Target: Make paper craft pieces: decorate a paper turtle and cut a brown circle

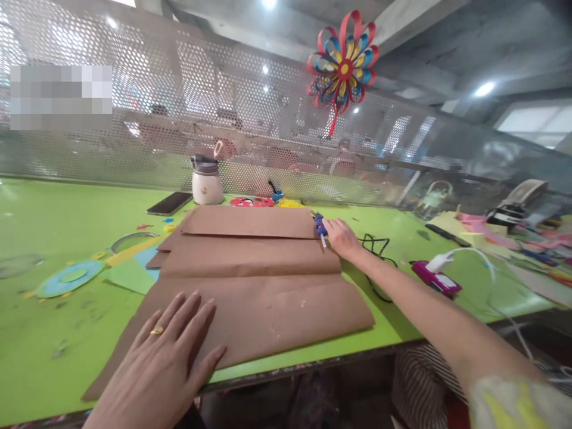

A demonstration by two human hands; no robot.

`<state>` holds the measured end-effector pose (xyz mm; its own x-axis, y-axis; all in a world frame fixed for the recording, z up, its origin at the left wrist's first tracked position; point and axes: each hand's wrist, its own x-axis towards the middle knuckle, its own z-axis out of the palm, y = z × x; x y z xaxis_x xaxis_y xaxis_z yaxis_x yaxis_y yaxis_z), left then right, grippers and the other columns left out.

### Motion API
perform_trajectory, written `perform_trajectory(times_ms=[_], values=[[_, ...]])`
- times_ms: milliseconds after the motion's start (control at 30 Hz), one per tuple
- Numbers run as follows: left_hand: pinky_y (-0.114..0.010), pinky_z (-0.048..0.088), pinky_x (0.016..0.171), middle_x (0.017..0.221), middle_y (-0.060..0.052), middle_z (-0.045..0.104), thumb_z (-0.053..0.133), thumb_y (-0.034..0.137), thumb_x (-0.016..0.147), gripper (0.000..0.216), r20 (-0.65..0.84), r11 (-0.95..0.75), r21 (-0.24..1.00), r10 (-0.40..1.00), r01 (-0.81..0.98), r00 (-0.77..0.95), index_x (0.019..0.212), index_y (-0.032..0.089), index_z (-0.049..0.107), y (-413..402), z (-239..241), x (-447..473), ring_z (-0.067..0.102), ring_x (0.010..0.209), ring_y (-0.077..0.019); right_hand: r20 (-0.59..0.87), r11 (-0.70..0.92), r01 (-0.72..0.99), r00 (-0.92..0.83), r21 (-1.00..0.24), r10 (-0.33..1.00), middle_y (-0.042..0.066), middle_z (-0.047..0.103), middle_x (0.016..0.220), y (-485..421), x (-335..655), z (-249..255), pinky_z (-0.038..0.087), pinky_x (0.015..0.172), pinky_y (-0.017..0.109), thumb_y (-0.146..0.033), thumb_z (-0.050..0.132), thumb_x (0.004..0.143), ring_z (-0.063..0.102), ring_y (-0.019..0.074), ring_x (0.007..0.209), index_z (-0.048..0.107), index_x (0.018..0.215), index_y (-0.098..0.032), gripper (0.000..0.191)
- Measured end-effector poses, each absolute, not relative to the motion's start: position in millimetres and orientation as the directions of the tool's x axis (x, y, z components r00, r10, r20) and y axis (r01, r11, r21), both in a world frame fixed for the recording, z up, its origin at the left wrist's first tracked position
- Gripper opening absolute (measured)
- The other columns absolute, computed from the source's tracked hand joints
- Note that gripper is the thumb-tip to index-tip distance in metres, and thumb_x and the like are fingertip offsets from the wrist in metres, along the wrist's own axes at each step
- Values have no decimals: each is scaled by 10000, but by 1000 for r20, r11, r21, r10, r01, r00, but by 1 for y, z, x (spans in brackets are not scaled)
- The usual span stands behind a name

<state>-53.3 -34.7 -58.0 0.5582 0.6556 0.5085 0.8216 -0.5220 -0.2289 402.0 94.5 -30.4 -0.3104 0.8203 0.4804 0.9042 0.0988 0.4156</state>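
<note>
A large folded sheet of brown paper (254, 280) lies on the green table (53, 226), pleated in wide bands. My left hand (165, 363) rests flat on its near left corner, fingers spread, a gold ring on one finger. My right hand (342, 238) reaches to the paper's far right edge and is closed round a small blue tool (319, 228) with a white tip, which touches the paper.
A white jug (207, 180) and a dark phone (170, 203) stand behind the paper. Paper rings and scraps (71, 277) lie at left. A black cord (375, 247), a pink device (435, 278) and coloured papers (513, 238) crowd the right. A paper pinwheel (342, 62) hangs on the mesh wall.
</note>
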Motion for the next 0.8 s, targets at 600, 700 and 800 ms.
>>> perform_trajectory(times_ms=[600,700,800], values=[[-561,368,1171,1560,-156,448,474,536,959,613,153,-431,135,899,892,411,1445,168,535,-46,-25,-46,366,1464,-364,361,109,969,-186,221,914,89,665,1167,132,402,-26,578,847,415,-336,630,969,672,214,984,629,1194,-144,297],[-486,433,1145,1557,-141,455,429,546,977,598,156,-399,264,916,878,369,1405,149,559,-48,-12,-62,417,1441,-324,387,172,979,-202,111,900,78,684,1084,121,393,2,567,827,406,-340,635,956,674,205,932,650,1126,-137,265],[-453,415,1165,1520,-130,508,337,535,1011,583,180,-422,259,905,869,386,1331,135,616,-49,-10,-84,439,1431,-292,478,274,962,-248,17,843,260,671,1163,86,357,33,499,952,482,-205,499,957,635,325,1128,693,1108,-42,295]])
